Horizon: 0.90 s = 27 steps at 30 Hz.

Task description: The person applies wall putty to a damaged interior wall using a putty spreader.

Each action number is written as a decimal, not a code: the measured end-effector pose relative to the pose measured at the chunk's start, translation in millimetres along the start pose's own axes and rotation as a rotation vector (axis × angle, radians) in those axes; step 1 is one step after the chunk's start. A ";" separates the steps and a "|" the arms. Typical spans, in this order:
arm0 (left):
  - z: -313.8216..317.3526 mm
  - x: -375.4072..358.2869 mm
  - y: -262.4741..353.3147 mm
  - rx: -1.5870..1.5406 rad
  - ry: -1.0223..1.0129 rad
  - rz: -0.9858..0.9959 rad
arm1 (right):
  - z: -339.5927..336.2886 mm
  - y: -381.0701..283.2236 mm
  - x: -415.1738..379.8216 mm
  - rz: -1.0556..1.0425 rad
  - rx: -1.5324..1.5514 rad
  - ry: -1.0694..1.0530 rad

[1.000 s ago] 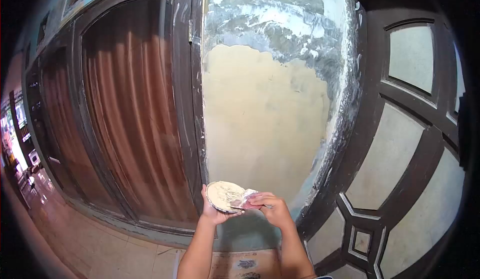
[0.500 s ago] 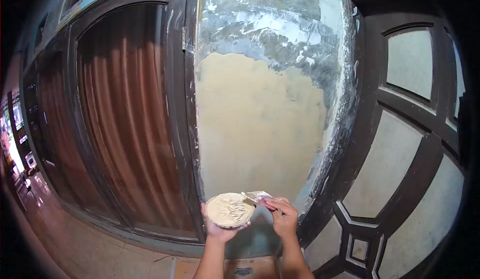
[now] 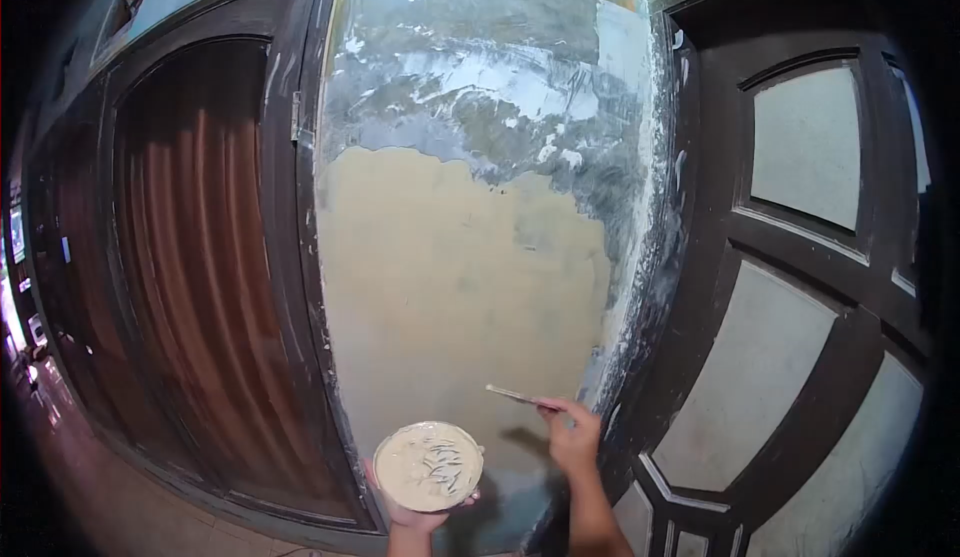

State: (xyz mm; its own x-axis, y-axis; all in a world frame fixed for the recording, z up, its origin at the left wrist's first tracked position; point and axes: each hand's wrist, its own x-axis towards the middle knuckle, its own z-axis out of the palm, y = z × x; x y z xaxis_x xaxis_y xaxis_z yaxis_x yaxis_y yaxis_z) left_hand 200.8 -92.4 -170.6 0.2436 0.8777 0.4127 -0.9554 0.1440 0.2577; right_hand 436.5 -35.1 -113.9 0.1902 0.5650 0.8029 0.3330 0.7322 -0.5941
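My left hand [image 3: 412, 519] is wrapped around the underside of a round bowl [image 3: 378, 459]. Cream-coloured putty [image 3: 408, 462] fills it, with ridged marks on its right half. To the right of the bowl, my right hand [image 3: 574, 439] grips a putty knife [image 3: 517, 395] by its reddish handle. The blade is seen nearly edge-on and points left, with a small dab at its tip. It overlaps the lower part of a broad beige putty coat [image 3: 460, 277] on the wall, and a shadow shows below the knife.
Above the coat, the bare grey wall [image 3: 560, 67] has white smears. A dark-framed glass panel [image 3: 200, 257] with brown curtains stands at left. At right is a dark wooden door [image 3: 800, 237] with pale panels. Tiled floor [image 3: 150, 497] shows at lower left.
The putty knife has come away from the bowl and now stands apart from it, turned edge-on in front of the wall. The bowl sits lower and further left as the view shifts.
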 end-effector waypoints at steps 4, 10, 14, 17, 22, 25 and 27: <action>-1.1 17.5 -12.3 0.112 -0.063 0.071 | -25.1 -15.4 86.7 -0.068 -0.034 -0.024; -14.5 14.0 -12.7 -0.168 0.076 0.099 | -42.6 -51.6 231.7 -0.258 -0.197 -0.156; -21.1 20.8 -9.3 -0.124 0.067 0.163 | -33.5 -49.0 301.7 -0.444 -0.418 -0.152; -25.6 24.9 -4.6 -0.088 0.056 0.197 | -19.8 -35.9 323.0 -0.612 -0.597 -0.118; -39.9 29.2 7.2 -0.033 0.039 0.234 | 6.9 -23.5 325.4 -0.678 -0.717 -0.048; -48.0 25.0 12.1 -0.003 0.038 0.265 | 13.6 -28.4 339.4 -0.625 -0.717 0.002; -50.5 25.4 22.9 0.030 0.029 0.278 | 14.1 -35.0 338.6 -0.564 -0.689 0.039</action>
State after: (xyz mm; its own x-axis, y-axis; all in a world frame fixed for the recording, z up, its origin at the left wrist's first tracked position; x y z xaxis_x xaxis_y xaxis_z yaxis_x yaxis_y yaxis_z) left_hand 176.7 -43.7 -198.4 -0.0330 0.8945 0.4459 -0.9793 -0.1180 0.1642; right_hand 476.2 135.9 178.1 -0.1430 0.1673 0.9755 0.8658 0.4987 0.0414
